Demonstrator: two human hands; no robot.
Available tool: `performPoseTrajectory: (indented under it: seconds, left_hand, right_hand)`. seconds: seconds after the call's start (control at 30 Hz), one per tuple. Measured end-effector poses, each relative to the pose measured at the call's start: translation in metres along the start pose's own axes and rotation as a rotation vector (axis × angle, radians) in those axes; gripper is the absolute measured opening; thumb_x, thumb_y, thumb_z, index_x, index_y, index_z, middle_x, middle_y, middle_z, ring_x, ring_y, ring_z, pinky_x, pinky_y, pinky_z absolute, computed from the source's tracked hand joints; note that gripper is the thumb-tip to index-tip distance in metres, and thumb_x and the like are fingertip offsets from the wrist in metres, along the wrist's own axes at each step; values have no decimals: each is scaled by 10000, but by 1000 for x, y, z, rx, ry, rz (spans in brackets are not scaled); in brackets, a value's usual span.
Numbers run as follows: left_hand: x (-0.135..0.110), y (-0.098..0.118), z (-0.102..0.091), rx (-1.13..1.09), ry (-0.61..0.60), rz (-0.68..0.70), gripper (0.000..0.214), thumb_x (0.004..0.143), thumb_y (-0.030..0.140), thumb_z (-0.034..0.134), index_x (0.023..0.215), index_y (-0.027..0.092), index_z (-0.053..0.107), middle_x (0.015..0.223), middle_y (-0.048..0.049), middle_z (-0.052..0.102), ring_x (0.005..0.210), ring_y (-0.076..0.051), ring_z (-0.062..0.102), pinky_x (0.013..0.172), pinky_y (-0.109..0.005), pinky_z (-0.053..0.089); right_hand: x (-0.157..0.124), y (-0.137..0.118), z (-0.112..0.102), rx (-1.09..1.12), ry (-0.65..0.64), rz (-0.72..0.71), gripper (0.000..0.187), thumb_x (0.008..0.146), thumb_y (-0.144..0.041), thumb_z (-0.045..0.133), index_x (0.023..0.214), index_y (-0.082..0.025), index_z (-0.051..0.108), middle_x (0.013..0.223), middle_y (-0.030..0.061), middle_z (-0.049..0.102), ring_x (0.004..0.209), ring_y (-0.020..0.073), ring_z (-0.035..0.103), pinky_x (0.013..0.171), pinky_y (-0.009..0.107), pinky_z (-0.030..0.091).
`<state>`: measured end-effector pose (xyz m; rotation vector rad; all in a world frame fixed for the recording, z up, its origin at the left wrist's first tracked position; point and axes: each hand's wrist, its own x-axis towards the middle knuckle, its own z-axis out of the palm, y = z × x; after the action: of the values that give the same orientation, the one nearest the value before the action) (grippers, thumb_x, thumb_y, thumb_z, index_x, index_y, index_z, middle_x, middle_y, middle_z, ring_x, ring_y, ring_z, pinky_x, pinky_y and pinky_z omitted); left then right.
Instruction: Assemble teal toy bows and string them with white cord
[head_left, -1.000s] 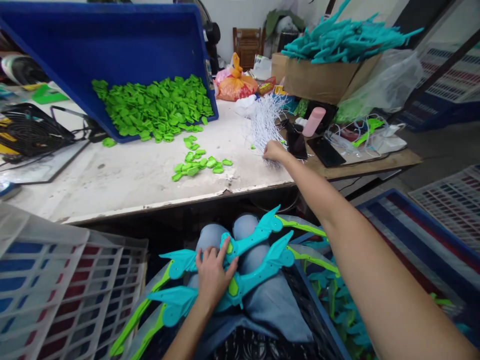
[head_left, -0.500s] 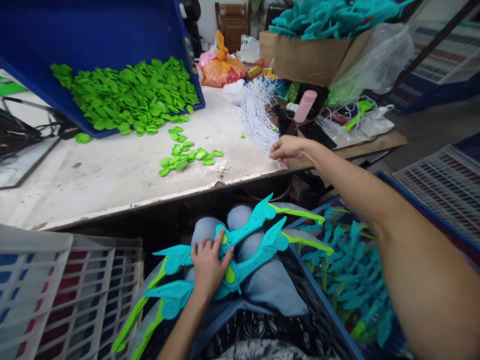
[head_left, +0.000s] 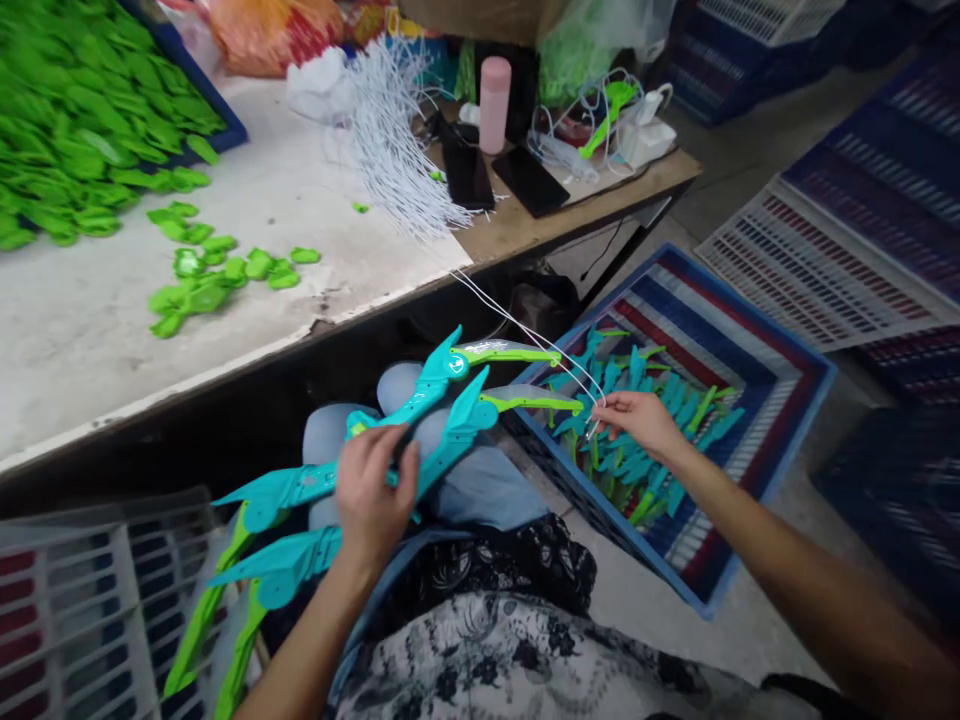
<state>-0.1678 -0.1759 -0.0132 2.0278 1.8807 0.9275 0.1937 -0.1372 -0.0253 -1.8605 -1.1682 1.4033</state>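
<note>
Two turquoise toy bows with lime-green tips lie side by side across my lap: the farther bow [head_left: 430, 388] and the nearer bow [head_left: 459, 432]. Over their middle grips, my left hand [head_left: 373, 490] has its fingers curled round the toy bows; its underside is hidden. Beyond the bows' right tips, my right hand [head_left: 637, 418] pinches the ends of a couple of thin white strings [head_left: 517, 322]. These stretch back towards the table edge, near a bundle of white strings [head_left: 397, 140] on the tabletop.
Loose green plastic pieces [head_left: 199, 290] lie on the white table [head_left: 292, 180], beside a blue bin [head_left: 229, 125] heaped with more. A pink bottle [head_left: 494, 105] and phones stand or lie behind. At right, a blue-rimmed crate [head_left: 795, 400] holds several bows; a white crate [head_left: 127, 600] is lower left.
My right hand has drawn a couple of strings away from the bundle, towards me, out past the bows' tips. The view has turned right; my left hand stays on the bows.
</note>
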Motion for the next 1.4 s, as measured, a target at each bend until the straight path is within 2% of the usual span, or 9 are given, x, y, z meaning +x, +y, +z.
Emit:
performPoseTrajectory:
  seconds: [0.17,0.23,0.33,0.47,0.6,0.8,0.93,1.27,1.4]
  left_hand:
    - [-4,67,70,-584,-714,-160,230,846,322,509,886,177,683,842,-46,690,780,-177,619,716,-269,477]
    - [-5,78,106,-687,-858,-298,226,831,298,508,837,156,683,759,-33,677,709,-161,608,653,-248,461]
    - [-3,83,149,-768,-857,-514,199,808,265,530,812,133,679,674,-14,638,630,-131,570,595,-222,428]
    - [4,87,179,-840,-818,-702,181,807,203,531,854,116,683,642,-6,616,587,-103,536,573,-202,404]
    - [12,99,194,-946,-876,-774,259,826,123,461,991,112,660,657,-11,633,553,-92,547,557,-204,407]
    - [16,111,207,-1122,-949,-834,196,821,120,477,707,98,635,628,-29,631,536,-85,554,580,-213,437]
    - [15,109,209,-1188,-933,-856,141,792,141,526,709,110,636,621,-22,628,550,-90,555,565,-207,420]
    - [20,106,216,-1273,-940,-879,134,729,221,664,692,94,640,625,-32,625,575,-99,557,636,-239,453]
    - [20,111,216,-1212,-946,-882,126,802,167,562,711,96,611,641,-39,624,558,-103,562,592,-233,447]
  right_hand:
    - [-3,41,27,22,279,-122,370,637,-561,666,727,-205,617,606,40,660,500,179,592,492,314,494]
    - [0,52,33,2,337,-157,359,678,-556,630,754,-206,619,636,47,667,558,198,619,521,325,506]
    - [4,64,36,-93,395,-227,315,751,-505,586,822,-204,642,703,53,687,630,208,642,586,334,519]
    - [5,72,36,-330,458,-408,235,833,-420,543,831,-216,660,758,54,700,686,211,652,670,350,524]
    - [5,74,38,-497,472,-655,199,892,-306,475,868,-232,659,872,68,702,814,217,660,756,369,528]
    - [6,78,37,-644,473,-824,212,889,-178,448,911,-208,656,904,85,695,872,210,654,793,356,527]
    - [4,82,38,-635,481,-894,200,875,-134,469,929,-186,655,889,88,691,865,196,648,795,338,529]
    - [4,81,41,-325,453,-657,176,865,-269,550,890,-199,709,850,55,685,786,172,640,717,309,524]
    - [14,77,37,-114,487,-386,270,833,-375,569,936,-179,724,823,58,697,557,137,589,544,290,503]
